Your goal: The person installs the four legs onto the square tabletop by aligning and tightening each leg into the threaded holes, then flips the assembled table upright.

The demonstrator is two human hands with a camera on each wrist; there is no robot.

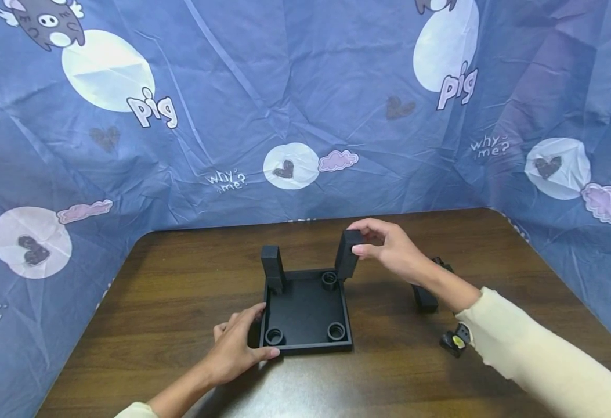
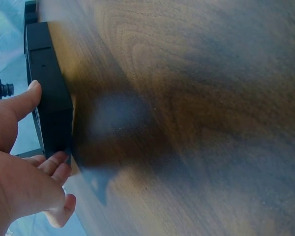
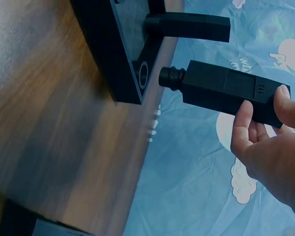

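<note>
A black square tabletop [image 1: 305,310] with a raised rim lies upside down on the wooden table. Its far-left corner carries an upright black leg [image 1: 271,264]; round threaded sockets show at the other corners. My left hand [image 1: 234,351] grips the near-left corner, thumb on the near rim and fingers along the left side. Between thumb and fingertips, my right hand [image 1: 396,252] pinches the top of another black leg [image 3: 226,91]. This leg tilts slightly, and its threaded end [image 3: 171,78] hangs just apart from the far-right socket [image 3: 143,74].
To the right, partly behind the right forearm, lies another black block-shaped piece [image 1: 425,299]. Nearer sits a small black object with a yellow spot [image 1: 452,342], beside the right sleeve. A blue printed cloth [image 1: 242,116] hangs behind the wooden table [image 1: 180,278].
</note>
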